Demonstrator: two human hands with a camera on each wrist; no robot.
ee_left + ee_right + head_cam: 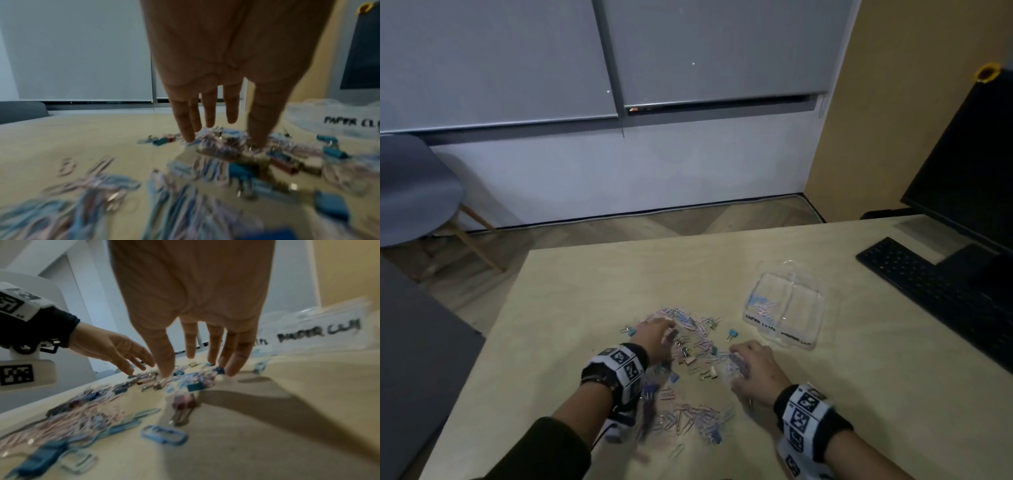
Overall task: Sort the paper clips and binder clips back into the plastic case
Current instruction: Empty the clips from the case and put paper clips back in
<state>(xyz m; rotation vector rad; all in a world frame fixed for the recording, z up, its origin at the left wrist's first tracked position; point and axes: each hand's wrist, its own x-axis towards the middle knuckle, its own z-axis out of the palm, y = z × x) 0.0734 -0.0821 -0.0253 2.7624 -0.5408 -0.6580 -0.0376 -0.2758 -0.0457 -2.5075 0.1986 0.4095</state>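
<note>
A loose pile of pastel paper clips and small binder clips is spread over the middle of the light wooden table. Right of the pile lies the clear plastic case, open, with a few paper clips in its left compartment. My left hand reaches into the far side of the pile, its straight fingertips touching clips. At the pile's right edge, near the case, my right hand has spread fingers touching clips. Neither hand holds anything. The case's label reads as binder clips.
A black keyboard and a dark monitor stand at the table's right, beyond the case. A grey chair stands on the floor to the left. The table's far edge runs just past the case.
</note>
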